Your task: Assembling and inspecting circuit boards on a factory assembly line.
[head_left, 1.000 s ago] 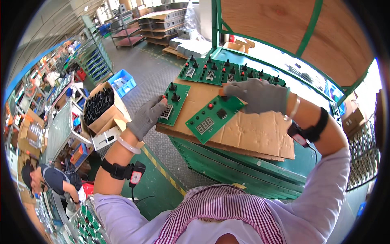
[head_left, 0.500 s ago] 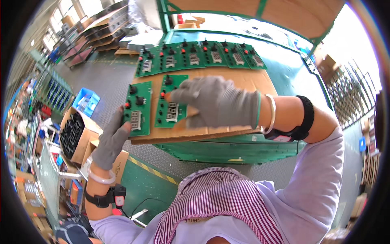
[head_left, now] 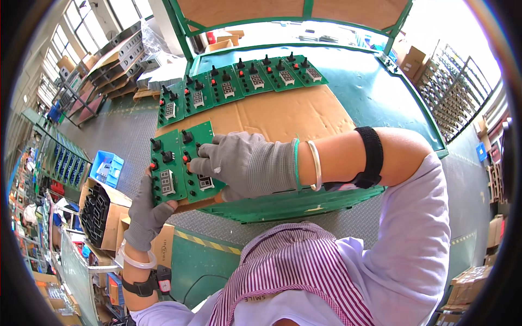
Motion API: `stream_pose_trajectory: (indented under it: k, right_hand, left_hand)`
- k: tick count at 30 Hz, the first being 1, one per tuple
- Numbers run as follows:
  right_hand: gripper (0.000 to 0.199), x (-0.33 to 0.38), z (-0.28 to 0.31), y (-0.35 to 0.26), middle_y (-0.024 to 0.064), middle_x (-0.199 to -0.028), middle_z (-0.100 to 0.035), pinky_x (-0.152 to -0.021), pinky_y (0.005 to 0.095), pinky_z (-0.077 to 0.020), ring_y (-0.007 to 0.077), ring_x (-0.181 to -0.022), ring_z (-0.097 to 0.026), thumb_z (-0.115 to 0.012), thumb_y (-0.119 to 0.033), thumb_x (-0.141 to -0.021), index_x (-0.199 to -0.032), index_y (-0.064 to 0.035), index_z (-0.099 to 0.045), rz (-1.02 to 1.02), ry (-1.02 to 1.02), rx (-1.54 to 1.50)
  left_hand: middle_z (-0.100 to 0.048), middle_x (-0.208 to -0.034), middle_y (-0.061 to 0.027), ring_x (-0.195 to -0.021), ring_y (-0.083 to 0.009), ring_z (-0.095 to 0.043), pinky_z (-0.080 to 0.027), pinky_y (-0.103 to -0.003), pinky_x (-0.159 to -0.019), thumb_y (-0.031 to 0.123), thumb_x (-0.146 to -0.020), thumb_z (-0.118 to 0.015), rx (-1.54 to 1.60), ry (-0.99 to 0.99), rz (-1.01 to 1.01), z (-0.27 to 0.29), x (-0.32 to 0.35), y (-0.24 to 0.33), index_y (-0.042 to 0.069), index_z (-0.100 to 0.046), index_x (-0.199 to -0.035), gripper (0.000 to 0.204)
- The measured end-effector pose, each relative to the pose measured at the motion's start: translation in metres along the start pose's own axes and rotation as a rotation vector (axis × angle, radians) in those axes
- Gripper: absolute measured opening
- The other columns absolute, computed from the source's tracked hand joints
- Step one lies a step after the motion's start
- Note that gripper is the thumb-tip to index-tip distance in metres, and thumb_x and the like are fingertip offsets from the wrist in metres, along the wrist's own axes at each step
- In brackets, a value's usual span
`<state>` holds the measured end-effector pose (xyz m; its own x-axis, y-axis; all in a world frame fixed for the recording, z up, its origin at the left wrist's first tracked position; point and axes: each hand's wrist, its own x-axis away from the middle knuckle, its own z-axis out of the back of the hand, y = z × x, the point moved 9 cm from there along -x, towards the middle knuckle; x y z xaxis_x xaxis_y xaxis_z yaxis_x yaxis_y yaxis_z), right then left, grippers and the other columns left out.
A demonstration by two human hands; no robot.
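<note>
Two green circuit boards lie side by side along the near left edge of a cardboard sheet [head_left: 272,117]. My left hand [head_left: 145,214], in a grey glove with bare fingertips, grips the near left corner of the left board [head_left: 175,185], its thumb along the near edge and a finger at the side. Over the neighbouring board [head_left: 191,151] reaches my gloved right hand [head_left: 234,163], fingers bent onto its face and right side, hiding part of its display. Both boards carry black knobs, a red button and a digit display. Their long edges meet.
A row of several similar boards [head_left: 228,89] stretches along the far side of the cardboard, on a green table [head_left: 359,103]. To the left stand a blue bin [head_left: 106,168] and a carton of black parts [head_left: 111,212]. A metal rack [head_left: 454,87] stands at far right.
The board under my right hand has moved left, closing the gap to the left board. My right hand moved left with it. My left hand stays at the left board's corner; the view has shifted.
</note>
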<state>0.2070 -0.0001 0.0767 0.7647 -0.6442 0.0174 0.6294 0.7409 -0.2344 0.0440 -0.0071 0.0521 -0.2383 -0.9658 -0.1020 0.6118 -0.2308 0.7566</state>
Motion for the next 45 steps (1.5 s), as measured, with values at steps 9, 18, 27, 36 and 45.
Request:
stream_pose_trajectory:
  k: [9,18,27,36,45]
  right_hand:
    - [0.054,-0.001,0.006,0.006,0.0082,-0.112,-0.051,-0.083,0.0380,-0.0488,0.0269,-0.102,-0.053,-0.064,-0.026,-0.070,-0.118,-0.0076,-0.048,0.120,0.119,0.048]
    - [0.050,0.017,0.031,0.009,0.0084,-0.108,-0.054,-0.077,0.0371,-0.0507,0.0258,-0.099,-0.054,-0.066,-0.028,-0.070,-0.113,-0.0074,-0.052,0.044,-0.053,0.056]
    - [0.042,0.201,0.154,0.254,0.0103,-0.095,-0.063,-0.078,0.0369,-0.0487,0.0236,-0.085,-0.062,-0.059,-0.037,-0.082,-0.118,-0.0156,-0.055,-0.747,0.431,0.504]
    - [0.030,0.410,0.114,0.484,0.0179,-0.104,-0.061,-0.085,0.0396,-0.0471,0.0309,-0.098,-0.059,-0.050,-0.023,-0.082,-0.104,-0.0051,-0.061,-1.422,0.270,0.460]
    - [0.047,0.407,0.079,0.578,0.0200,-0.137,-0.034,-0.104,0.0364,-0.0318,0.0310,-0.124,-0.039,-0.043,-0.002,-0.078,-0.124,-0.0071,-0.047,-1.225,0.159,0.393]
  left_hand:
    - [-0.050,-0.116,-0.0105,-0.104,-0.0160,-0.047,-0.038,-0.027,-0.090,0.025,-0.072,-0.064,0.210,-0.030,0.011,-0.003,-0.003,-0.003,-0.003,-0.029,-0.135,0.077]
    - [-0.039,-0.131,-0.0114,-0.120,-0.0192,-0.039,-0.028,-0.032,-0.101,0.048,-0.067,-0.072,0.304,-0.065,0.065,-0.003,-0.002,-0.003,0.000,-0.025,-0.138,0.098]
    - [-0.027,-0.140,-0.0179,-0.127,-0.0300,-0.031,-0.030,-0.041,-0.101,0.062,-0.068,-0.064,0.341,0.075,0.022,0.009,0.003,0.003,0.002,-0.013,-0.141,0.107]
    - [-0.041,-0.132,-0.0185,-0.121,-0.0283,-0.041,-0.031,-0.039,-0.100,0.052,-0.092,-0.030,0.250,0.319,0.122,0.037,0.031,-0.045,-0.002,-0.025,-0.136,0.070]
    - [-0.041,-0.132,-0.0166,-0.118,-0.0253,-0.045,-0.037,-0.036,-0.096,0.045,-0.094,-0.029,0.109,0.421,0.100,0.054,0.074,-0.088,-0.001,-0.029,-0.134,0.061]
